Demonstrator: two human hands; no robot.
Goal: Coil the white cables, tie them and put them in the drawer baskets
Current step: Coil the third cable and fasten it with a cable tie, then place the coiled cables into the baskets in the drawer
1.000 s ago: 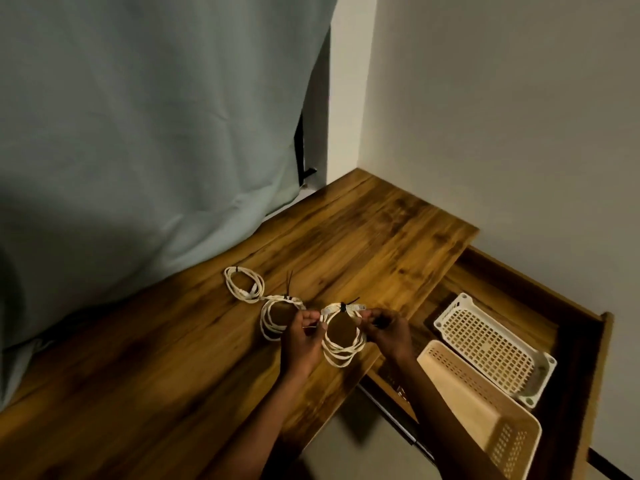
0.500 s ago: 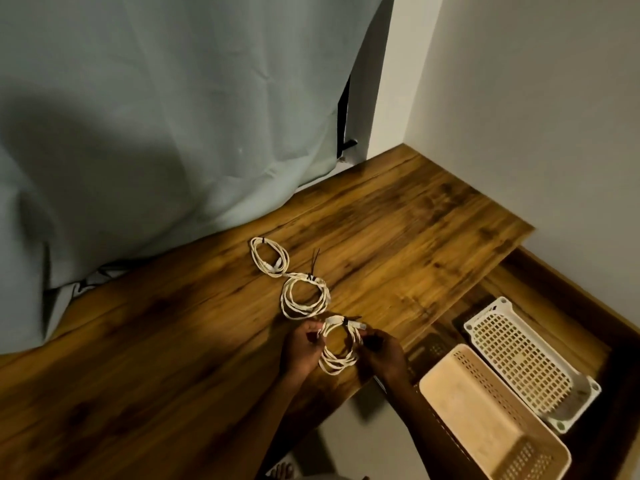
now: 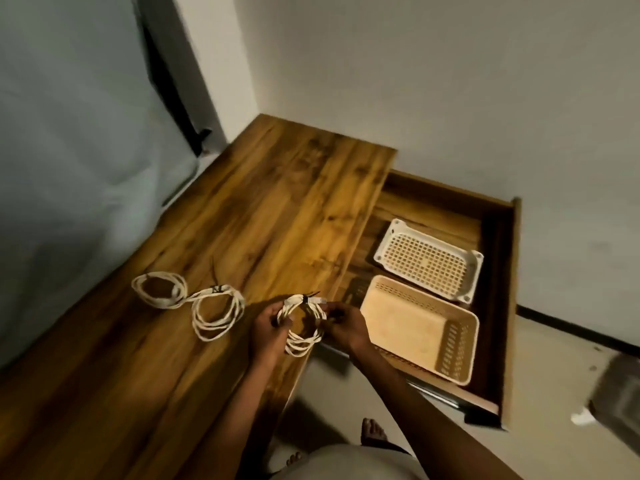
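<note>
Wooden desk [image 3: 284, 202] carries two tied white cable coils [image 3: 159, 289] [image 3: 218, 311], side by side and touching; its open drawer [image 3: 495, 271] holds a white basket [image 3: 476, 271] and a beige basket [image 3: 460, 368].

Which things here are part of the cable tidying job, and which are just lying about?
Part of the job:
held cable coil, in left hand and right hand
two tied coils on the desk
white basket
beige basket
open drawer

Lying about:
curtain
grey object on the floor

drawer [image 3: 498, 271] open | both baskets uncovered: beige basket [image 3: 420, 336], white basket [image 3: 429, 261] | nothing above them
</note>
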